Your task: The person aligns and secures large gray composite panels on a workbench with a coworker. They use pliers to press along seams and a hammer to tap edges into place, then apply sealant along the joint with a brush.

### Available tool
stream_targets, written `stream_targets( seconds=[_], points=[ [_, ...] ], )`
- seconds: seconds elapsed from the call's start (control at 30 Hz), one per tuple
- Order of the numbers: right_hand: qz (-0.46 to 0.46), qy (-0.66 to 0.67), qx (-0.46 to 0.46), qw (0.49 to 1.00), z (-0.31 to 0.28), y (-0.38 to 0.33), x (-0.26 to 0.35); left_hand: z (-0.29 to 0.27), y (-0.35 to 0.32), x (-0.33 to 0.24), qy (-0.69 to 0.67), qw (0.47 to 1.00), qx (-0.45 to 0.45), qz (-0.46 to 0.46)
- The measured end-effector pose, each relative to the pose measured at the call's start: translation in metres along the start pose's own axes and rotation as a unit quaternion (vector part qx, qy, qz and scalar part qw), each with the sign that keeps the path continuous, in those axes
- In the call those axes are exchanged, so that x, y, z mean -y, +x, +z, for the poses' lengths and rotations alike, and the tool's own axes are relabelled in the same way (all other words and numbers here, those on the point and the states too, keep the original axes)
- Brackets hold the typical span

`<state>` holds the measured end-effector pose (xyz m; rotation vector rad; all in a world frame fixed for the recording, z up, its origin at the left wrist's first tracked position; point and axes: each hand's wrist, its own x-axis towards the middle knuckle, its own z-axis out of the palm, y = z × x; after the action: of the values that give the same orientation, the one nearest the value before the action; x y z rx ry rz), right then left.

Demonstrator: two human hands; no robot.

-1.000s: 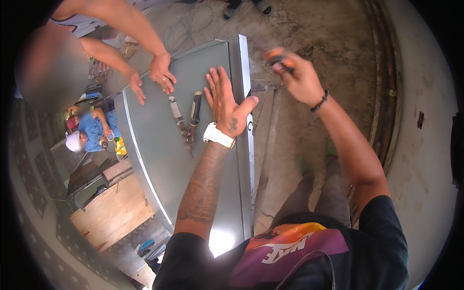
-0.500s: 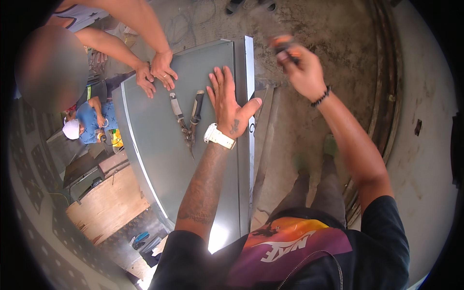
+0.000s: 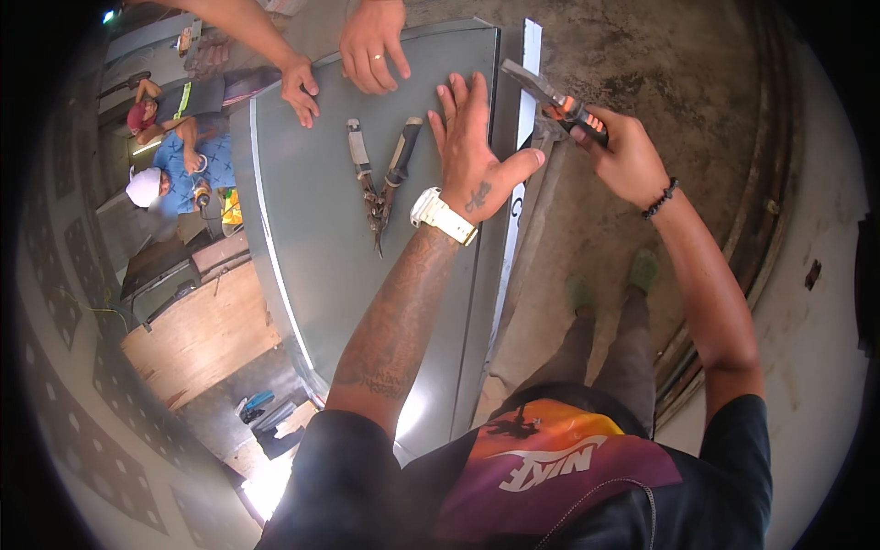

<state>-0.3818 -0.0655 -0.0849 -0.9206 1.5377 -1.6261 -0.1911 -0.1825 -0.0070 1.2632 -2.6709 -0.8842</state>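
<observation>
Panel (image 3: 312, 211), grey sheet metal, at centre-left; likely stiff, smooth and awkward rather than fragile, best taken by its long sides. Left hand (image 3: 475, 160): spread flat on the panel near its right edge, grasping nothing. Right hand (image 3: 628, 158): clenched round the handle of a hammer-like tool (image 3: 555, 101), probably head-heavy. Pliers (image 3: 374, 206): loose on the panel, left of the flat hand. Co-worker's hands (image 3: 374, 57): at the far end, obstructing access there.

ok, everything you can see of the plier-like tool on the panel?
The plier-like tool looks worn and metallic, handles spread in a V: one pale grey, one dark with a tan end. It lies on the grey panel, pointed tip toward picture bottom, left of the left hand; no hand touches it.
</observation>
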Motion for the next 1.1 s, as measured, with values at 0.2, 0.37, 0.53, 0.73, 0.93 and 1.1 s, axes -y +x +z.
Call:
stream_targets(
  seconds=[0.2,0.37,0.53,0.73,0.93,1.1],
  points=[
    [-0.080,-0.202,0.067,0.974,0.007,0.001,-0.016,0.001,0.002,0.003,0.002,1.000,-0.010,0.008],
    [-0.094,0.086,-0.045,0.991,0.003,-0.016,-0.012,0.003,0.001,0.008,0.010,1.000,-0.025,0.003],
    [-0.024,-0.217,0.111,0.970,0.002,-0.007,-0.007,0.004,-0.002,0.003,0.011,1.000,-0.027,0.010],
    [-0.068,-0.107,0.031,0.991,-0.025,-0.044,0.014,0.011,-0.008,0.014,0.020,0.999,-0.025,0.023],
    [0.153,0.051,-0.088,0.983,-0.099,-0.176,0.018,-0.015,-0.011,0.004,0.087,0.996,-0.022,-0.010],
    [0.232,0.039,-0.167,0.957,-0.157,-0.321,0.007,-0.013,-0.064,-0.021,0.010,1.000,-0.022,-0.013]
  ],
)
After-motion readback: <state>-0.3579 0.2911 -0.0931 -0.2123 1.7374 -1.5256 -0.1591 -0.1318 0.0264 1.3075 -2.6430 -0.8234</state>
